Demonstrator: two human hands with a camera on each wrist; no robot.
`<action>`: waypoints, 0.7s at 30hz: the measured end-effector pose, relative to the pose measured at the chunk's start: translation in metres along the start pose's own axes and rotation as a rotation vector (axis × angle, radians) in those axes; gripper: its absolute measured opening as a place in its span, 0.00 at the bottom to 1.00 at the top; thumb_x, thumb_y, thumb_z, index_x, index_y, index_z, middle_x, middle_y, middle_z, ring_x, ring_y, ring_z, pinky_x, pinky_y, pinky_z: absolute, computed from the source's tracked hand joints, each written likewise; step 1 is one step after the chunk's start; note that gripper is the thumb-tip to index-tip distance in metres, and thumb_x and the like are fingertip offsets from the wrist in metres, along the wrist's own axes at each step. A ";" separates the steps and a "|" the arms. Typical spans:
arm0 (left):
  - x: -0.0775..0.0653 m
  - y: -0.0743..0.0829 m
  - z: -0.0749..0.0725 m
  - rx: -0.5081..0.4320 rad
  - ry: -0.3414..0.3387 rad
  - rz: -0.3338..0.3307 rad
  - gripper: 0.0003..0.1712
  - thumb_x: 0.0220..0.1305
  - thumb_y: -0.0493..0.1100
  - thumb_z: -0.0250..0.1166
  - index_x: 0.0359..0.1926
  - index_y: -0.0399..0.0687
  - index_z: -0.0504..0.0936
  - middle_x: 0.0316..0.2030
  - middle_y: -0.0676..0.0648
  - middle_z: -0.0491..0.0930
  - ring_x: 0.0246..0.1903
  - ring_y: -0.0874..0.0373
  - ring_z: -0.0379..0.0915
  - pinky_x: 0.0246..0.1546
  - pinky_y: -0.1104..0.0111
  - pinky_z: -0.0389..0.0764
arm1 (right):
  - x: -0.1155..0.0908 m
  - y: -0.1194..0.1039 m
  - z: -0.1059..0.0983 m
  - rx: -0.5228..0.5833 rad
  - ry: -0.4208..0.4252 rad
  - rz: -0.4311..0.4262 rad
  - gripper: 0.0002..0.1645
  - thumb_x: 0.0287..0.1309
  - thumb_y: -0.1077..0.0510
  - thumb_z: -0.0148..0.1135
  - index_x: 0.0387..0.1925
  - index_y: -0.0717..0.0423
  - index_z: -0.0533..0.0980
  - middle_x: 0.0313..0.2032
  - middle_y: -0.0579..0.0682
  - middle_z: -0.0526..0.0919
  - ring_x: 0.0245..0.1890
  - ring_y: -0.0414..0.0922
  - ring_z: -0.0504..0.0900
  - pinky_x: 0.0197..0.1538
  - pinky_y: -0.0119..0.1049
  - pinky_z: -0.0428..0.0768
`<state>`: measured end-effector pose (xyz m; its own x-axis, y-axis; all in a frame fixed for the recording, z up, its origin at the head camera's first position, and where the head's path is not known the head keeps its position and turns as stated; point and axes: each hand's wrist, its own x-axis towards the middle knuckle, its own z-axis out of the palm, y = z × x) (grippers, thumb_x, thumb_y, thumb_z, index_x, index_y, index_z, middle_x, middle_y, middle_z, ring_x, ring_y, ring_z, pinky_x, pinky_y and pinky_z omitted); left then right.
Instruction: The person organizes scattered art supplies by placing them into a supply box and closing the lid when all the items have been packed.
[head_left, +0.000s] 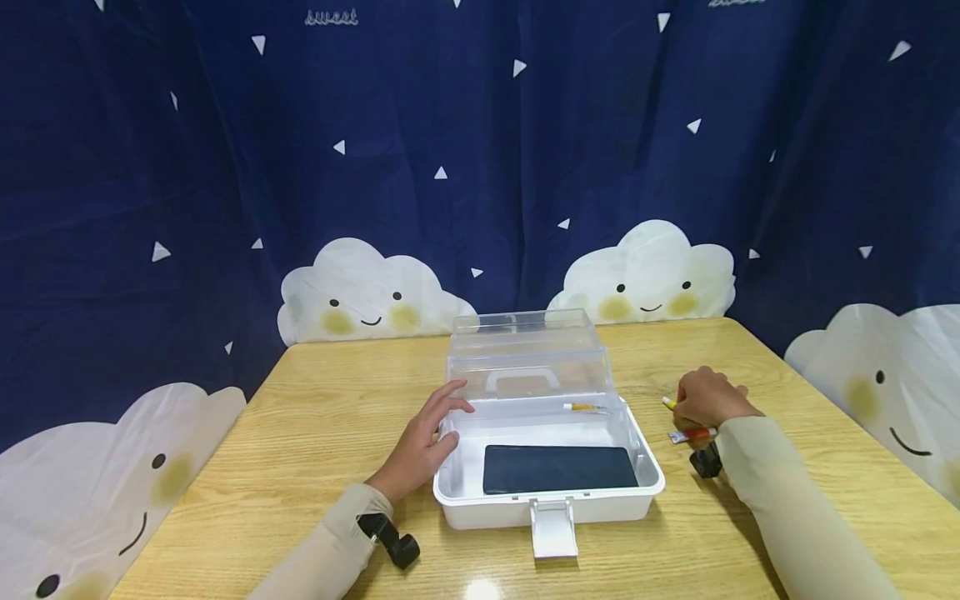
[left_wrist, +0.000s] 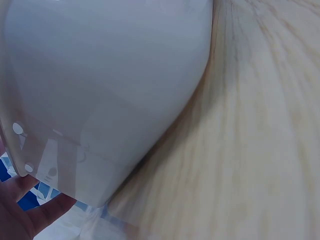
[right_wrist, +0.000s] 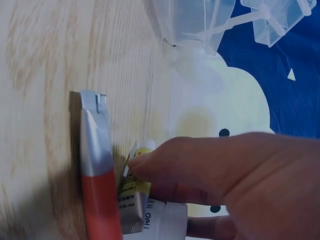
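Evidently, the right hand pinches a small yellow-and-silver tube, right of the clear-lidded white plastic box; the left hand, fingers spread, is by the box's left rim. A sideways lift could knock the red-and-silver tube lying just beside.

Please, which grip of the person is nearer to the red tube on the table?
Right. The right grip is close beside the red tube and pinches a yellow-labelled tube; the left grip is farther, across the white box, at its left side.
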<state>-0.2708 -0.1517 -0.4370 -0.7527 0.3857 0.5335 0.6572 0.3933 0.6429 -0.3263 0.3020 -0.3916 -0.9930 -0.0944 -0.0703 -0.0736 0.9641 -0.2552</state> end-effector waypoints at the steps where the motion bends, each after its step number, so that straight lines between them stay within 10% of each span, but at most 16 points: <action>1: 0.000 0.000 0.000 0.000 0.001 0.003 0.24 0.58 0.31 0.53 0.52 0.60 0.74 0.71 0.57 0.57 0.69 0.53 0.55 0.56 0.46 0.69 | 0.000 0.000 0.000 0.001 0.002 -0.002 0.03 0.49 0.60 0.64 0.26 0.57 0.80 0.26 0.52 0.75 0.28 0.52 0.71 0.35 0.59 0.65; 21: 0.000 -0.001 0.000 -0.005 -0.012 0.010 0.26 0.58 0.30 0.54 0.54 0.60 0.73 0.72 0.51 0.56 0.70 0.51 0.54 0.54 0.46 0.70 | 0.003 -0.005 -0.013 0.001 0.024 -0.037 0.08 0.52 0.56 0.65 0.27 0.57 0.80 0.35 0.59 0.71 0.36 0.58 0.66 0.38 0.65 0.61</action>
<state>-0.2713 -0.1522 -0.4381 -0.7454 0.4000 0.5333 0.6647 0.3853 0.6401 -0.3302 0.2997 -0.3781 -0.9915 -0.1245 -0.0377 -0.1107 0.9597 -0.2581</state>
